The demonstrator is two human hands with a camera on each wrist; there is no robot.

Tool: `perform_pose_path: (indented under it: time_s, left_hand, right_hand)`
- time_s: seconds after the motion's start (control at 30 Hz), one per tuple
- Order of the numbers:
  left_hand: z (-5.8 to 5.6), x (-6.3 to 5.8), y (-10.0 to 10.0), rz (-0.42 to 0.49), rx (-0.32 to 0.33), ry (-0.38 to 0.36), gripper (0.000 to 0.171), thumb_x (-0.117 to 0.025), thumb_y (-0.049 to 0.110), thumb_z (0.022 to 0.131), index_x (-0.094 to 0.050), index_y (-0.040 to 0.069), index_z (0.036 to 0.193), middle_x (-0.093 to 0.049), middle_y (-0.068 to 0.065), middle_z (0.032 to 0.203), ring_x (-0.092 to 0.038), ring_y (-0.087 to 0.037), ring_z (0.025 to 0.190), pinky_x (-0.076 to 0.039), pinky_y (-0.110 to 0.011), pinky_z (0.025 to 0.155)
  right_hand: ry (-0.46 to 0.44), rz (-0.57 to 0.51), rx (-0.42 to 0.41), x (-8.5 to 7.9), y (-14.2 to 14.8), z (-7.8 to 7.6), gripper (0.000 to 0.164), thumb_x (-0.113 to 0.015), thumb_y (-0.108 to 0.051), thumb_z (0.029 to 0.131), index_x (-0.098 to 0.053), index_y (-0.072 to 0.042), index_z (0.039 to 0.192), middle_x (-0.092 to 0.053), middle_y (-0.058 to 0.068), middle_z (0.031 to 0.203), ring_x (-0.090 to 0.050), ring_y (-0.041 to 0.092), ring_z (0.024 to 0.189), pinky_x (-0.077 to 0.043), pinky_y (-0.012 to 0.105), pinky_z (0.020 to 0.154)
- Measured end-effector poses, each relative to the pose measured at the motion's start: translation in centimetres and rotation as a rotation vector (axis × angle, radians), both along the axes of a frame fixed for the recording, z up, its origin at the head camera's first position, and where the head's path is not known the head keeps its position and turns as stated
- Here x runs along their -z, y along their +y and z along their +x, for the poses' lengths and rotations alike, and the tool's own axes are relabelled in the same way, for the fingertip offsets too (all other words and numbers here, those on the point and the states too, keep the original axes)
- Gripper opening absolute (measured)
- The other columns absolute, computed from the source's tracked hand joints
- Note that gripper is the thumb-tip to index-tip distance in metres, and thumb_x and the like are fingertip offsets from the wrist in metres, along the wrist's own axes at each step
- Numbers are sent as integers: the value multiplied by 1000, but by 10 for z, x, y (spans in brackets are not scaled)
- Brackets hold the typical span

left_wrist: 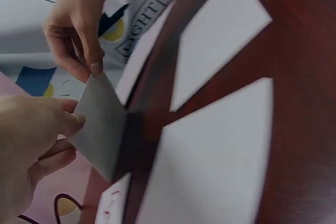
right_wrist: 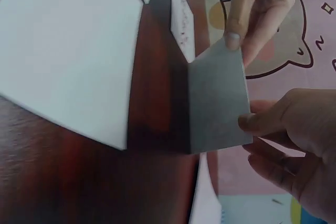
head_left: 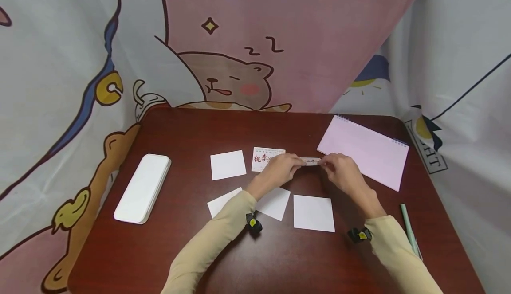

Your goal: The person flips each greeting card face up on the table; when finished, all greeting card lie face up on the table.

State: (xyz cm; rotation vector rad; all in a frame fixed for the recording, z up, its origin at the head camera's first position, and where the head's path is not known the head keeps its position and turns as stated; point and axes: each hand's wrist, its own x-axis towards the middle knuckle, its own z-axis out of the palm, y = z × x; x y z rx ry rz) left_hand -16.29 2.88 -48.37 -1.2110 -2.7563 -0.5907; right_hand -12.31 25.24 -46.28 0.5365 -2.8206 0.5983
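Observation:
Between both hands a square card is held up on edge, its plain back point(left_wrist: 102, 121) showing in the left wrist view and some printed characters on its face point(head_left: 312, 161) in the head view. My left hand point(head_left: 281, 170) pinches one upper corner between thumb and fingers. At the opposite upper corner, my right hand point(head_left: 344, 173) pinches it the same way. The card's lower edge is right at the tabletop. Just left of it lies a card with red characters point(head_left: 259, 159), partly covered by my left hand.
Blank white cards lie around: one at the left point(head_left: 228, 165), one at the front right point(head_left: 313, 213), others partly under the left arm. A white case point(head_left: 142, 189) rests at the left, a pink spiral notepad point(head_left: 371, 150) at the back right, a green pen point(head_left: 410, 229) at the right.

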Motion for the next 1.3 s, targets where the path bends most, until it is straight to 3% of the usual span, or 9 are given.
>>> perform_pose_path:
  time_s: [0.17,0.53,1.3]
  left_hand:
    - [7,15,3,-58,67,-11,25,-61,15,101,-75,19,122,-72,4,127,-67,-12,119,-53,-25,102]
    - [9,32,3,-134,53,-92,38,-64,-2,90,-74,16,123,-68,2,135,-64,-16,125,-50,-26,106]
    - [9,36,-3,-94,31,-67,36,-60,-3,93,-76,15,119,-68,1,134,-61,-17,130,-46,-28,112]
  right_hand:
    - [-32,29,-19,17,8,7,17,-75,8,82,-78,-4,94,-77,13,94,-71,33,88,-57,51,76]
    - [-34,29,-88,55,14,4,18,-81,2,80,-79,-7,95,-77,8,95,-73,27,92,-59,46,81]
    - [-24,-9,-74,63,12,5,17,-81,-1,82,-80,-7,98,-78,9,96,-74,27,91,-60,45,77]
